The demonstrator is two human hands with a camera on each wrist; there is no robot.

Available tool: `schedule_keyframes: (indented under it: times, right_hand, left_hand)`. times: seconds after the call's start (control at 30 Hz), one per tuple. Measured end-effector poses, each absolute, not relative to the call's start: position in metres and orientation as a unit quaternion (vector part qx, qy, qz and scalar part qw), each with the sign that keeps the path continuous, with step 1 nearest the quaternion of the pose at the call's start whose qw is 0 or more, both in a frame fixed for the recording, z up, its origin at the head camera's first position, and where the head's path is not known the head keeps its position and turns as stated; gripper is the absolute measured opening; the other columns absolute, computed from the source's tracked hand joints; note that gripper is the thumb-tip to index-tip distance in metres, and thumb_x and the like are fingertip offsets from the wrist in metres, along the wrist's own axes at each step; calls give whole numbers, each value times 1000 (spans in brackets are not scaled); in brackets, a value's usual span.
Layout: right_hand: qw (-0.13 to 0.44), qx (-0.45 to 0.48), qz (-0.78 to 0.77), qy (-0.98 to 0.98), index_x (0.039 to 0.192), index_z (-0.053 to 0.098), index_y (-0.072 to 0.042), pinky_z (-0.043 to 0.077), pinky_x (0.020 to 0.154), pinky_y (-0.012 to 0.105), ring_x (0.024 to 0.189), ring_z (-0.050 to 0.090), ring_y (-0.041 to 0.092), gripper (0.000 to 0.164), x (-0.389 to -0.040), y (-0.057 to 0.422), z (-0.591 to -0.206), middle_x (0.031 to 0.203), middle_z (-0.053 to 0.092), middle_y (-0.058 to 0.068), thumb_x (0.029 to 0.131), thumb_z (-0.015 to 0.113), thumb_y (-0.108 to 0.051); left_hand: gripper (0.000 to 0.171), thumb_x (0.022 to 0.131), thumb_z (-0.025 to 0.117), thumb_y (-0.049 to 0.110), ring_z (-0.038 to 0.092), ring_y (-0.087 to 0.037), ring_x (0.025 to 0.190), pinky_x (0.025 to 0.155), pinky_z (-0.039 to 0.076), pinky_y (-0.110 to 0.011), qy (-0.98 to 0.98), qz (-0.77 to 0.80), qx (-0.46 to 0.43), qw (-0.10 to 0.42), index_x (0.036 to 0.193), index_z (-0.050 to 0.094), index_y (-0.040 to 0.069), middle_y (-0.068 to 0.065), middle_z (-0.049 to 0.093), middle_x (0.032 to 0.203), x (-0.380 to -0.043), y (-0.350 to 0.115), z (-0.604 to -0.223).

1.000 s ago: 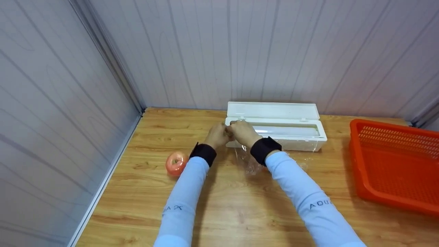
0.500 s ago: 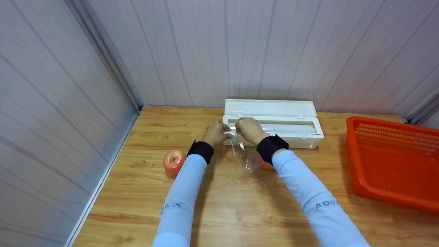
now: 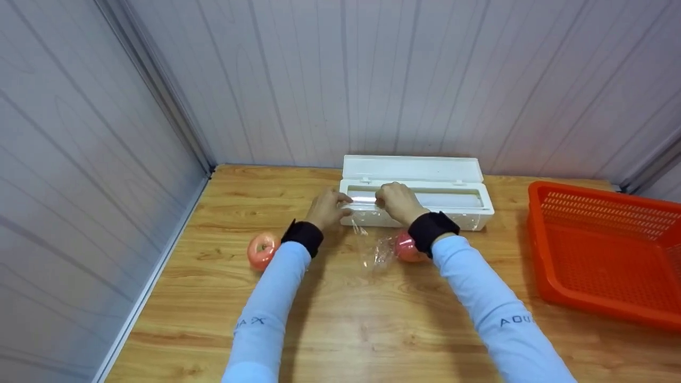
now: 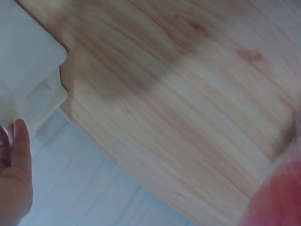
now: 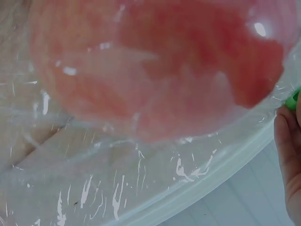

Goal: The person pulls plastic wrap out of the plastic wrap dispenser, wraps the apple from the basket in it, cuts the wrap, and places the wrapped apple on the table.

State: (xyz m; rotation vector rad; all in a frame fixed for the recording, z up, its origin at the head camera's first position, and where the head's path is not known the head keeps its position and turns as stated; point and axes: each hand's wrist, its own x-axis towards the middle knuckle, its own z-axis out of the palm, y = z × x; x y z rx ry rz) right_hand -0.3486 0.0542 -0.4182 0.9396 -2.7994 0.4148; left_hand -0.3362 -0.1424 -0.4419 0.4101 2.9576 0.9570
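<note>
At the back of the table stands a white cling-film box (image 3: pixel 354 219), its lid (image 3: pixel 412 169) raised and a film roll (image 3: pixel 452 201) inside. My left hand (image 3: pixel 324 209) is at the box's left end, thumb and fingers apart against the film at the front edge. Just right of it, my right hand (image 3: pixel 398 202) pinches a small green slider (image 5: pixel 292 100) at the box edge. Clear film (image 3: pixel 375 251) hangs from the box's front onto the table. A red apple (image 3: pixel 405 249) lies under the film, partly covered by my right wrist.
Beside my left wristband sits another apple (image 3: pixel 262 251), shiny as if wrapped. An orange basket (image 3: pixel 540 250) stands on the right side of the table. Panelled walls (image 3: pixel 298 80) rise behind and to the left.
My right hand has moved right along the box edge, away from my left hand, which stays by the left end. The apple under the film has come into view from behind my right wrist.
</note>
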Motion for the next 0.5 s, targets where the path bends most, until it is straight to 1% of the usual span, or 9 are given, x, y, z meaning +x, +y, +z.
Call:
schedule_keyframes:
  times: [0.1, 0.2, 0.3, 0.4, 0.5]
  right_hand:
    - [79, 318, 135, -935, 71, 67, -3, 50, 62, 38, 69, 60, 28, 11, -349, 57, -415, 70, 64, 11, 71, 60, 6]
    - [68, 315, 124, -939, 76, 67, -2, 51, 66, 39, 73, 61, 29, 10, -349, 59, -412, 75, 65, 12, 73, 62, 5]
    - [52, 312, 110, -942, 84, 68, -1, 51, 71, 42, 80, 63, 31, 10, -348, 59, -410, 83, 67, 13, 75, 64, 1]
    - [42, 321, 97, -941, 86, 68, -1, 50, 71, 44, 82, 63, 33, 10, -346, 56, -408, 86, 67, 15, 76, 66, -4]
    - [42, 328, 91, -939, 78, 68, -2, 50, 66, 44, 77, 63, 33, 5, -346, 53, -407, 83, 66, 15, 77, 67, -6]
  left_hand:
    - [30, 79, 70, 15, 56, -25, 103, 89, 46, -37, 945, 300, 130, 1, 108, 68, 9, -11, 63, 110, -337, -141, -434]
    - [31, 79, 70, 15, 57, -26, 108, 93, 46, -37, 949, 287, 133, -18, 108, 67, 7, -10, 64, 113, -338, -136, -426]
    - [29, 81, 68, 14, 57, -28, 107, 93, 46, -37, 951, 252, 174, -34, 108, 67, 4, -13, 63, 112, -337, -128, -424]
    - [24, 82, 66, 12, 60, -29, 101, 89, 48, -37, 947, 207, 240, -47, 103, 68, 2, -14, 64, 106, -335, -117, -425]
    - [16, 79, 66, 6, 63, -27, 90, 81, 51, -34, 943, 170, 276, -70, 93, 71, 2, -13, 66, 96, -333, -110, -427]
